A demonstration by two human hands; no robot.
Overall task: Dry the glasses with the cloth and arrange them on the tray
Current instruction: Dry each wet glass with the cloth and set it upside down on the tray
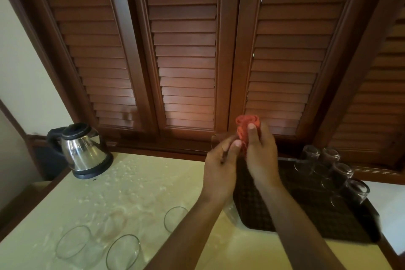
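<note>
Far left at the back of the desk stands a steel kettle with a black lid and handle, upright on its base. Desk top is pale yellow with wet patches and droplets across the middle. Near the front left edge three clear glasses stand on it: one at far left, one just right of it, one further right and back, all apart from each other. At centre the left hand is raised above the desk, fingers curled round a clear glass, hard to make out against the dark wood. Touching it, the right hand grips a bunched orange cloth, thumb pressed on it. Below and right of the hands a dark tray lies on the desk, and four glasses sit upside down in a row along its far right side. Brown louvred shutters fill the background.
</note>
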